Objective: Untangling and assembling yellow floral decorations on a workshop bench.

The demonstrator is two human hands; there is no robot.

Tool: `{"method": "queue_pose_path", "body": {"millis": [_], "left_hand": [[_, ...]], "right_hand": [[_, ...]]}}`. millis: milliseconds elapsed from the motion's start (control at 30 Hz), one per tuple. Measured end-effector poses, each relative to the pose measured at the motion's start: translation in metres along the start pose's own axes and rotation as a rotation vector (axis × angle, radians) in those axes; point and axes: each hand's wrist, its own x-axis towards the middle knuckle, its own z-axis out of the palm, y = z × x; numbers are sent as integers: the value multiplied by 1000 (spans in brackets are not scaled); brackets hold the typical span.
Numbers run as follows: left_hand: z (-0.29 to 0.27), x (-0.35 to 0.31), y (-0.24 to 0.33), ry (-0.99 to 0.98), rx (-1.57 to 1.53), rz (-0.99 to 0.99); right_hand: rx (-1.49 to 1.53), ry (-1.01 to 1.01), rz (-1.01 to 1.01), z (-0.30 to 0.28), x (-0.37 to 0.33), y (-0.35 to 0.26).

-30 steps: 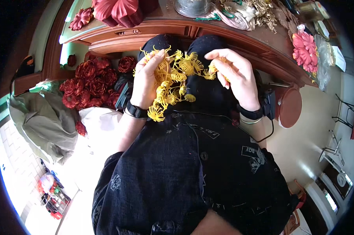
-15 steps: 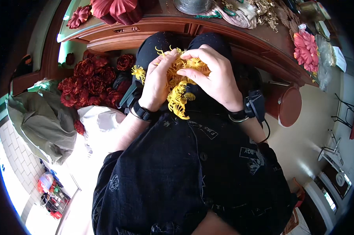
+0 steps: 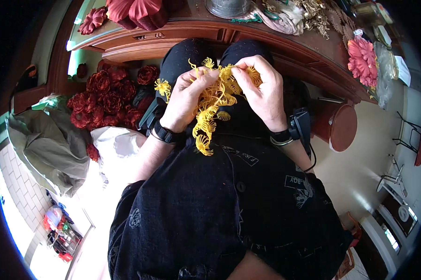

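A tangled bunch of yellow fringed artificial flower pieces [image 3: 206, 122] hangs between my hands, above my lap. My left hand [image 3: 188, 95] is closed on the bunch, with thumb and fingertips pinching strands near its top. One yellow piece sticks out to the left of that wrist. My right hand [image 3: 265, 91] pinches another part of the bunch between thumb and forefinger, a little to the right. Several round fringed heads dangle below toward my dark shirt [image 3: 196, 200]. Exactly which strands lie between the fingertips is partly hidden.
A wooden desk [image 3: 187, 35] stands in front, bearing a metal pot [image 3: 228, 7], red petals and dried stems. Dark red artificial flowers [image 3: 105, 95] are heaped at the left, near a grey-green bag [image 3: 52, 140]. On the right stands a reddish-brown bin [image 3: 343, 127].
My hands have drawn slightly apart, and the right fingers have turned into a pinch. The yellow bunch is stretched out more, its lower end hanging lower and further left.
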Motion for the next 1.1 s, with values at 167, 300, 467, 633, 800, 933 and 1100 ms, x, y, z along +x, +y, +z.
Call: {"method": "queue_pose_path", "body": {"millis": [167, 300, 467, 633, 800, 933, 1100], "left_hand": [[-2, -6, 6, -115, 149, -64], [-5, -5, 4, -127, 171, -69], [-1, -7, 10, -122, 168, -153], [-4, -3, 12, -174, 94, -229], [-2, -4, 8, -163, 161, -215], [2, -6, 12, -132, 55, -172], [-9, -6, 19, -50, -3, -135]], "right_hand": [[147, -151, 213, -4, -1, 3], [215, -232, 66, -3, 2, 4], [161, -244, 19, 0, 0, 7], [290, -225, 195, 5, -4, 8], [357, -134, 287, 14, -9, 8], [205, 162, 277, 16, -10, 19], [428, 55, 412, -35, 0, 30]]}}
